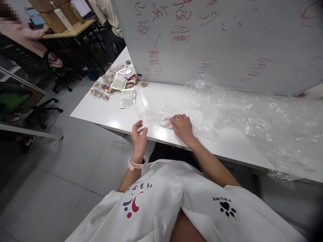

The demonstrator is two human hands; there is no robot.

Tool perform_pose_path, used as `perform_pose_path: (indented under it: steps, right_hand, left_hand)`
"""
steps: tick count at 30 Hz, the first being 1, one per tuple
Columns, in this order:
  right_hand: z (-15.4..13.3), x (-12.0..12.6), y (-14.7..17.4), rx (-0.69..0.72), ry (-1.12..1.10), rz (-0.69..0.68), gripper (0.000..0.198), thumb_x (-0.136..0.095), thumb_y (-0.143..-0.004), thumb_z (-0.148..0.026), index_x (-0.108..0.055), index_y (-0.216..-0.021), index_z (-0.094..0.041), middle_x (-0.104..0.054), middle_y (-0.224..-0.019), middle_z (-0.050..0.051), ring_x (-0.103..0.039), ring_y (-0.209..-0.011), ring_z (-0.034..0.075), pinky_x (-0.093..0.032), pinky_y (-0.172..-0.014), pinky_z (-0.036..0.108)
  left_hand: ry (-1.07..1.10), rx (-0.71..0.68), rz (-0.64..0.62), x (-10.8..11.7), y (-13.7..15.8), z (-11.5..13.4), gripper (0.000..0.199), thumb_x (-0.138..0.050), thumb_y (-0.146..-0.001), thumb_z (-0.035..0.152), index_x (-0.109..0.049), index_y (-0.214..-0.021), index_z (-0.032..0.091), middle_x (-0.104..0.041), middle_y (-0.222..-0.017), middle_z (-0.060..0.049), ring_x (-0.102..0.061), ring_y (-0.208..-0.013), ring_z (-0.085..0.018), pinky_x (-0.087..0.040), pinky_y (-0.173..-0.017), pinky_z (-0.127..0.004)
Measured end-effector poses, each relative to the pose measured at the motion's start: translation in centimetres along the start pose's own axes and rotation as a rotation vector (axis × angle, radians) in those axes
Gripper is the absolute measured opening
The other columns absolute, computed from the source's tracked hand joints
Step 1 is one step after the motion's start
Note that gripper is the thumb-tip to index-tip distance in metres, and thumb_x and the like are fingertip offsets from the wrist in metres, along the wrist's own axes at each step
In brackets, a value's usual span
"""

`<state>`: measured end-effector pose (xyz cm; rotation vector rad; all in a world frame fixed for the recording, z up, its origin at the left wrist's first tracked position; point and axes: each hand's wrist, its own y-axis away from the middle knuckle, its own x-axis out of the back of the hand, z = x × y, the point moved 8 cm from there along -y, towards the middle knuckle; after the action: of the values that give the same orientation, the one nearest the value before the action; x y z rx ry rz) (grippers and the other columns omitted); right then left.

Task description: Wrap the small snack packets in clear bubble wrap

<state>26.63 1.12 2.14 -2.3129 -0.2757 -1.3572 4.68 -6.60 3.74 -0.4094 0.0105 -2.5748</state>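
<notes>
A small reddish packet (167,122) lies under crinkled clear plastic film near the table's front edge. My right hand (183,129) rests over its right side, with bent fingers closed against packet and film. To the left, my left hand (139,137) hovers just off the table's front edge. Its fingers are curled, with a gap between thumb and forefinger, and nothing clear shows in them. The clear plastic film (242,114) spreads from the packet to the table's right end, bunched in places and hanging over the front edge.
At the white table's (106,116) left end lie two pale green pouches (127,98) and a pile of small wrapped packets (102,88). A round brown item (143,84) sits near the whiteboard (222,47) standing along the back. People sit at desks beyond.
</notes>
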Motion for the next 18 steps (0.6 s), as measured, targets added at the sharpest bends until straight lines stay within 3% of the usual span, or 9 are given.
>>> perform_pose_path:
  steps: [2,3,5,7,9,14,16,18]
  right_hand:
    - [-0.4,-0.8,1.0,0.021,-0.034,-0.015,0.037,-0.036,-0.103,-0.029,-0.066,-0.124,-0.024,-0.06,-0.127,0.012,-0.049,-0.112,0.03,-0.041,-0.092,0.046]
    - [-0.5,-0.9,1.5,0.02,-0.053,-0.007,0.036,-0.037,-0.102,-0.03,-0.065,-0.124,-0.024,-0.059,-0.129,0.011,-0.049,-0.112,0.029,-0.041,-0.092,0.045]
    - [-0.3,-1.0,2.0,0.004,-0.082,0.021,0.035,-0.039,-0.102,-0.03,-0.066,-0.124,-0.024,-0.06,-0.13,0.01,-0.049,-0.112,0.029,-0.041,-0.092,0.044]
    - [0.0,-1.1,2.0,-0.005,-0.105,0.034,0.033,-0.041,-0.101,-0.03,-0.066,-0.121,-0.024,-0.061,-0.129,0.009,-0.05,-0.111,0.028,-0.041,-0.092,0.043]
    - [0.3,-1.1,1.7,-0.001,-0.133,0.038,0.031,-0.043,-0.1,-0.03,-0.067,-0.119,-0.023,-0.062,-0.128,0.009,-0.051,-0.111,0.028,-0.041,-0.093,0.042]
    - [0.6,-1.3,2.3,0.028,-0.197,-0.013,0.035,-0.039,-0.097,-0.019,-0.068,-0.115,-0.019,-0.067,-0.114,0.012,-0.055,-0.107,0.028,-0.044,-0.095,0.044]
    - [0.5,-0.4,4.3,0.042,-0.198,0.034,0.036,-0.038,-0.097,-0.02,-0.068,-0.118,-0.02,-0.068,-0.116,0.012,-0.056,-0.108,0.028,-0.044,-0.097,0.045]
    - [1.0,1.5,7.5,-0.021,-0.154,0.172,0.034,-0.04,-0.099,-0.024,-0.069,-0.117,-0.024,-0.068,-0.117,0.011,-0.057,-0.11,0.028,-0.044,-0.097,0.046]
  left_hand:
    - [0.248,0.226,-0.237,-3.3,0.6,-2.3,0.036,-0.063,-0.088,0.034,-0.056,-0.121,0.023,-0.061,-0.131,-0.012,-0.062,-0.119,-0.023,-0.052,-0.1,-0.042]
    - [0.348,0.308,-0.297,-4.5,0.5,-2.9,0.034,-0.064,-0.088,0.035,-0.057,-0.118,0.022,-0.062,-0.129,-0.012,-0.063,-0.117,-0.022,-0.052,-0.101,-0.041]
    - [0.468,0.394,-0.326,-6.3,-0.6,-3.5,0.031,-0.064,-0.087,0.036,-0.057,-0.112,0.02,-0.065,-0.122,-0.012,-0.065,-0.114,-0.021,-0.051,-0.103,-0.04]
    - [0.473,0.378,-0.315,-8.0,-1.9,-3.1,0.03,-0.061,-0.087,0.033,-0.057,-0.113,0.018,-0.066,-0.119,-0.012,-0.066,-0.112,-0.02,-0.049,-0.104,-0.041]
    - [0.371,0.239,-0.335,-9.8,-2.4,-1.9,0.034,-0.055,-0.09,0.032,-0.055,-0.121,0.018,-0.065,-0.124,-0.012,-0.065,-0.115,-0.022,-0.048,-0.105,-0.043]
    - [-0.284,-0.463,-0.606,-14.1,1.9,2.0,0.041,-0.051,-0.095,0.032,-0.055,-0.135,0.022,-0.053,-0.149,-0.011,-0.04,-0.145,-0.027,-0.025,-0.121,-0.054]
    - [-0.499,-0.629,-0.652,-14.3,3.5,2.0,0.045,-0.045,-0.098,0.03,-0.05,-0.142,0.024,-0.048,-0.153,-0.01,-0.035,-0.148,-0.026,-0.022,-0.122,-0.054]
    - [-0.622,-0.709,-0.663,-14.0,4.2,1.7,0.046,-0.041,-0.1,0.028,-0.046,-0.146,0.025,-0.047,-0.154,-0.009,-0.035,-0.148,-0.026,-0.026,-0.121,-0.054]
